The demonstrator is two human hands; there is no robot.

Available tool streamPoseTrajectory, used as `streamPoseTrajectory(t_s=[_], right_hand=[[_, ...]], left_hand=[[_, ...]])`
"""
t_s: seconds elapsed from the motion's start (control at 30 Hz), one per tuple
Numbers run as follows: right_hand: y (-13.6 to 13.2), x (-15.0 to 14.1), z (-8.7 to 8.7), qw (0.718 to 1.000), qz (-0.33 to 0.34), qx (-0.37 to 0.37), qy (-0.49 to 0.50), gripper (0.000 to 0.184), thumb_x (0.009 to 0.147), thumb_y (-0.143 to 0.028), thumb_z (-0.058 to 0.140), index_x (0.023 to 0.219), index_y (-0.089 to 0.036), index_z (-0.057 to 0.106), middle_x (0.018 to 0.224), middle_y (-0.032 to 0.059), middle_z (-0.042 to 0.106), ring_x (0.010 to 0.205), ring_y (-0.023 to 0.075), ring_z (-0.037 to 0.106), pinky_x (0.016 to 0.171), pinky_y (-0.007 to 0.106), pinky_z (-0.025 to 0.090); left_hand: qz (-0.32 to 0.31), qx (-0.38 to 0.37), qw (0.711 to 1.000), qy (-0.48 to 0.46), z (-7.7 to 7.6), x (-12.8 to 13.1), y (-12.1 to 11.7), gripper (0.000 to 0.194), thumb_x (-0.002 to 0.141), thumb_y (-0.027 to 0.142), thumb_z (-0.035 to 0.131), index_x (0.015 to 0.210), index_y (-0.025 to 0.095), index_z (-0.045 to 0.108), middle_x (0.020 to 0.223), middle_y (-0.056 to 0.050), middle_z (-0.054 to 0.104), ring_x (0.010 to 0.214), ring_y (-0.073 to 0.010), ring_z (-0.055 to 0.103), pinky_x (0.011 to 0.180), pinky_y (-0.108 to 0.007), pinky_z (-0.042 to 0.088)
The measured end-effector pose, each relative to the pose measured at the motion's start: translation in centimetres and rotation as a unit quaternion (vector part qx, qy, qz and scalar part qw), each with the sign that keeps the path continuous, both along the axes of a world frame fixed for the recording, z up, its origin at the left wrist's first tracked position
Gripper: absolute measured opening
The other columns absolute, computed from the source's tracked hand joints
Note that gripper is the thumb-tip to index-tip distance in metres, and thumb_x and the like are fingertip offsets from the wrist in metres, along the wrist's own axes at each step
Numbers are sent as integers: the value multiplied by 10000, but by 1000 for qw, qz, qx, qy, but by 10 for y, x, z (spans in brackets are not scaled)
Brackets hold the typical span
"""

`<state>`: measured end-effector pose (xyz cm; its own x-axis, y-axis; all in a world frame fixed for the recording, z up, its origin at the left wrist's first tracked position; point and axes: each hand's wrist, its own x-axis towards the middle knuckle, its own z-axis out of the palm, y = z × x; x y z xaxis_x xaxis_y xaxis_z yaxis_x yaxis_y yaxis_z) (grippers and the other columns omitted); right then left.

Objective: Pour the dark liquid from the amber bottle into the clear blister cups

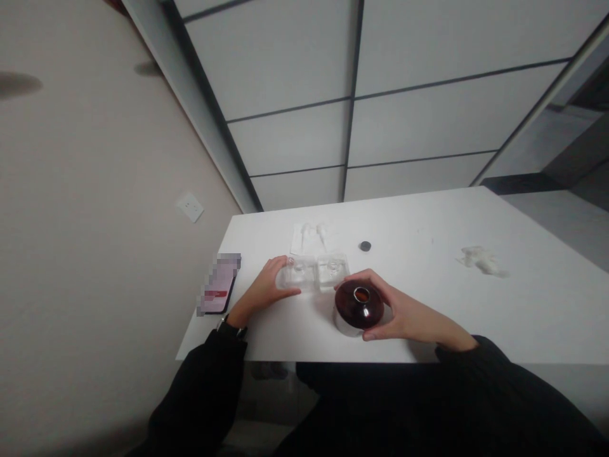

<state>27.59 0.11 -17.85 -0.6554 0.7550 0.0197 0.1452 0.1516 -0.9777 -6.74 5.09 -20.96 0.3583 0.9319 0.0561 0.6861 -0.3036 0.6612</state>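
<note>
In my right hand (387,311) is a dark brown glass bottle (349,311) with a round, uncapped mouth and a pale label on its side. My fingers wrap round its far side and my thumb lies at the near side. Left of it, two small clear square containers stand side by side, a left container (299,277) and a right container (335,270). Round the outer side of the left container curves my left hand (264,290), fingers at the back and thumb in front. What lies inside the containers is too faint to name.
Behind the containers, two whitish thin-stemmed items (322,235) lie on a white sheet (297,240). A small dark cap (365,246) is on the white table (409,222). Crumpled tissue (483,261) lies to the right, a phone (221,285) at the left edge by the wall.
</note>
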Motion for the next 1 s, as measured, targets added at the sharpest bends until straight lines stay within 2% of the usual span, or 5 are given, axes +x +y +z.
streamPoseTrajectory(t_s=[0.3, 0.5, 0.77, 0.9, 1.0], right_hand=[[2, 13, -9, 1000, -15, 2, -10, 835, 702, -466, 954, 1389, -296, 510, 1421, 105, 593, 1356, 350, 584, 1200, 584, 428], [-5, 14, -5, 999, -37, 5, -24, 851, 720, -467, 935, 1429, -310, 492, 1496, 106, 532, 1418, 365, 538, 1227, 585, 406], [-19, 27, -2, 995, -81, 3, -52, 867, 727, -460, 918, 1459, -307, 479, 1540, 120, 518, 1456, 391, 507, 1229, 613, 411], [-23, 35, -2, 994, -96, 14, -55, 852, 718, -469, 920, 1446, -324, 502, 1533, 98, 539, 1452, 381, 520, 1232, 604, 416], [-23, 43, -5, 992, -108, 22, -66, 849, 707, -481, 926, 1442, -349, 523, 1505, 74, 584, 1434, 374, 547, 1244, 608, 403]], left_hand=[[-21, 52, 998, 25, -4, 6, -2, 647, 763, 462, 869, 1297, 209, 607, 1398, -155, 639, 1370, -354, 567, 1213, -592, 404], [-18, 54, 998, 29, -5, 7, -1, 677, 770, 479, 858, 1332, 197, 609, 1414, -174, 634, 1377, -375, 567, 1210, -596, 419], [-34, 51, 998, -28, -3, 5, -5, 1083, 798, 545, 842, 1634, 181, 256, 1639, -225, 414, 1556, -385, 391, 1302, -610, 282], [-25, 118, 992, -26, 12, 10, -8, 1034, 853, 627, 773, 1631, 193, 247, 1661, -223, 369, 1570, -375, 371, 1305, -596, 289], [-56, 184, 979, 66, 36, 29, -10, 1003, 846, 670, 766, 1606, 185, 327, 1662, -218, 394, 1577, -381, 353, 1308, -609, 277]])
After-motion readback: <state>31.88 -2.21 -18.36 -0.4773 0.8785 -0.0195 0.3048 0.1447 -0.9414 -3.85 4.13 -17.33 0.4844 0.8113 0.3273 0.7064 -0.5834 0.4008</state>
